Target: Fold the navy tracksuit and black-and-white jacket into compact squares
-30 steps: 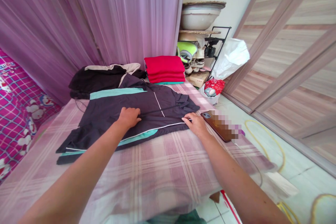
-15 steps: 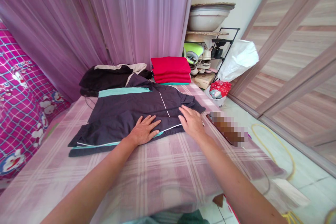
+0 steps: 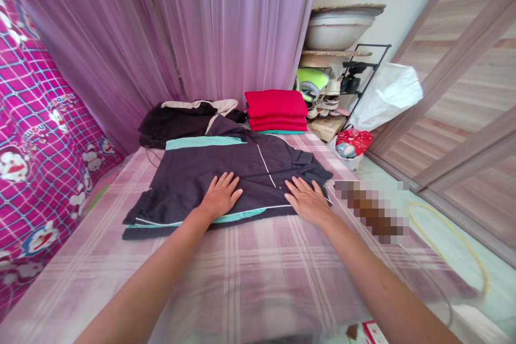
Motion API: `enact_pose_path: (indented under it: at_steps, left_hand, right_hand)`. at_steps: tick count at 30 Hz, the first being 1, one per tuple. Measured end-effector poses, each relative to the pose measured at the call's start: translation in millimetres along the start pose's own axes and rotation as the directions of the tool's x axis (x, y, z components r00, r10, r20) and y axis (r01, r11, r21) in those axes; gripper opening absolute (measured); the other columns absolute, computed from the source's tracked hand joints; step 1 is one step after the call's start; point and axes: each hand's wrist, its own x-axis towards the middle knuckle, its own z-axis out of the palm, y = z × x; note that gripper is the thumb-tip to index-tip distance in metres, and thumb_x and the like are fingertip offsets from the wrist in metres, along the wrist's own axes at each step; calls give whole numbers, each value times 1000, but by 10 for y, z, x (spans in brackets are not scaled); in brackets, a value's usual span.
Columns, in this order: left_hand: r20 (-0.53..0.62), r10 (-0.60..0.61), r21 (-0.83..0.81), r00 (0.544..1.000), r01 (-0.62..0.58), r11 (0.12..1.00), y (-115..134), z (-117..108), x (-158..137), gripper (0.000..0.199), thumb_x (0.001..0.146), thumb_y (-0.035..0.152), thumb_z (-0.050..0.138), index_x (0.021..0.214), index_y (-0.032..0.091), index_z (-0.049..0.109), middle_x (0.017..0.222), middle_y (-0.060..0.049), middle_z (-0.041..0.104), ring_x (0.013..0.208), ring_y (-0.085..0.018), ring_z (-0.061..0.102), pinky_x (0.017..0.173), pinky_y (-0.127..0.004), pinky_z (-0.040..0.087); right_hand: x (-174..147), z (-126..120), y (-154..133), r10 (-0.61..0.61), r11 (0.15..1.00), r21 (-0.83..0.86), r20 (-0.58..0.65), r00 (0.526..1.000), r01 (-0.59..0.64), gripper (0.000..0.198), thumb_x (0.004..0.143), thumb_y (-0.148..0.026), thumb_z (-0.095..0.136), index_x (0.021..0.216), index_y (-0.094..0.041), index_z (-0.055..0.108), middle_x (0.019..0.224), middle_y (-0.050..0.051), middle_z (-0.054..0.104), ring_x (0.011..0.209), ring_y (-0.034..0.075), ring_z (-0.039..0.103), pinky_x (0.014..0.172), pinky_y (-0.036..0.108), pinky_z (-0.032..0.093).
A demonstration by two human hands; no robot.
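A dark navy jacket [image 3: 193, 169] with white piping and turquoise trim lies spread and partly folded on the plaid bed cover [image 3: 258, 263]. My left hand [image 3: 221, 193] rests flat on its near half, fingers spread. Farther right, my right hand [image 3: 308, 199] lies palm down on the fabric near the white-piped edge, its fingers also spread. Neither hand grips the cloth. Behind the jacket sit a black and cream garment [image 3: 181, 121] and a folded red stack [image 3: 276, 110] with a turquoise layer at its bottom.
A blurred-out object [image 3: 371, 212] lies at the bed's right edge, with a cable running from it. Beyond stand a black shoe rack [image 3: 373, 64] with a white basin [image 3: 341, 29] on top, plastic bags and a wooden wardrobe [image 3: 455, 91]. Purple curtains [image 3: 242, 21] hang behind.
My right hand has moved a little toward the near edge of the jacket and flattened out. My left hand stays flat on the cloth. The view has shifted slightly left.
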Motion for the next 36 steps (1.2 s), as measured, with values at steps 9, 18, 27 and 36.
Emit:
enact_pose_path:
  at_steps: [9,18,27,36]
  left_hand:
    - [10,-154,104,988,153,983,-368,-50,-125,66,98,57,25,155,23,28,163,-8,26,150,-27,21,119,-55,17]
    - [9,-156,70,988,155,985,-297,-64,-127,66,98,57,27,155,24,29,162,-7,28,150,-27,22,119,-58,17]
    - [31,-86,25,996,85,996,-365,-34,-135,68,97,60,25,156,25,25,163,-4,25,150,-28,21,119,-60,15]
    - [-66,-89,109,994,96,989,-770,-81,-515,62,98,56,25,150,26,39,157,-4,39,146,-24,33,120,-49,23]
  right_hand:
    - [-22,-26,78,56,995,-87,71,996,-50,57,99,-46,27,148,-23,44,157,11,37,145,26,32,117,58,17]
    - [295,-313,-675,-46,989,139,-56,997,54,56,98,-43,34,151,-24,39,157,10,37,145,25,33,116,56,23]
    - [285,-89,-1106,-257,964,112,152,954,242,55,102,-46,26,151,-26,39,161,7,28,149,23,24,120,50,18]
    - [43,-63,-650,-140,990,21,125,982,138,56,101,-46,24,153,-26,36,160,5,31,148,21,26,119,51,20]
